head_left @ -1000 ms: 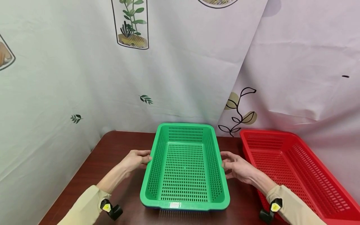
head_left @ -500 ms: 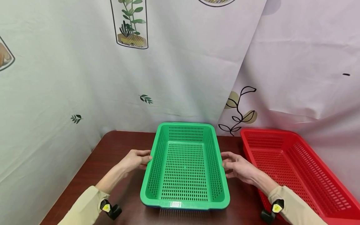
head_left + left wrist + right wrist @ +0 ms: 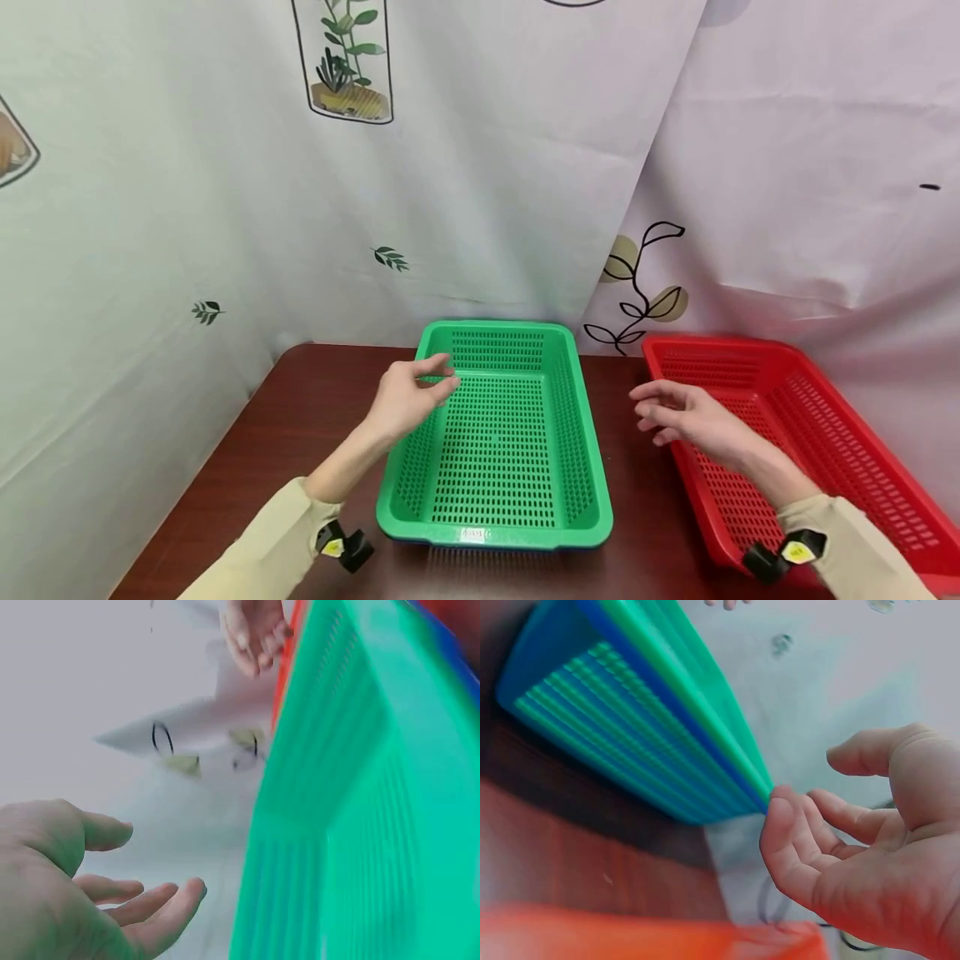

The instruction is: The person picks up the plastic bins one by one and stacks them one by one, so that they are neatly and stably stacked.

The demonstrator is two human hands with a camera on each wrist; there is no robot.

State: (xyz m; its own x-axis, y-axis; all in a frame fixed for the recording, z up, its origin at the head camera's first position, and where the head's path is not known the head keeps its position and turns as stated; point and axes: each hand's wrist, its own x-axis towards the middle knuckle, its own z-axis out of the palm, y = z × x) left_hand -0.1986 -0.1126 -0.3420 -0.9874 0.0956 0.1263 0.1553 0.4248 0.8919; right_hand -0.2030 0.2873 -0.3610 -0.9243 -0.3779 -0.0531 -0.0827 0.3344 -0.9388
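Note:
A green perforated plastic basket [image 3: 495, 450] stands in the middle of the table, nested in a blue basket [image 3: 547, 645] whose side shows in the right wrist view. My left hand [image 3: 411, 398] hovers over the green basket's left rim, fingers loosely bent and holding nothing. In the left wrist view that hand [image 3: 82, 885] is apart from the basket wall. My right hand [image 3: 693, 421] hangs in the air between the green basket and a red perforated basket [image 3: 757, 450], its forearm over the red one. Nothing lies between its relaxed fingers.
The dark brown wooden table [image 3: 300, 417] extends to the left of the green basket and shows as a strip between the baskets. Behind it hangs a pale cloth backdrop [image 3: 487, 183] with plant drawings, close to the baskets' far ends.
Both hands have let go of the green basket's sides and risen. The left has moved forward and right over its rim; the right has moved away rightward. The baskets stay in place.

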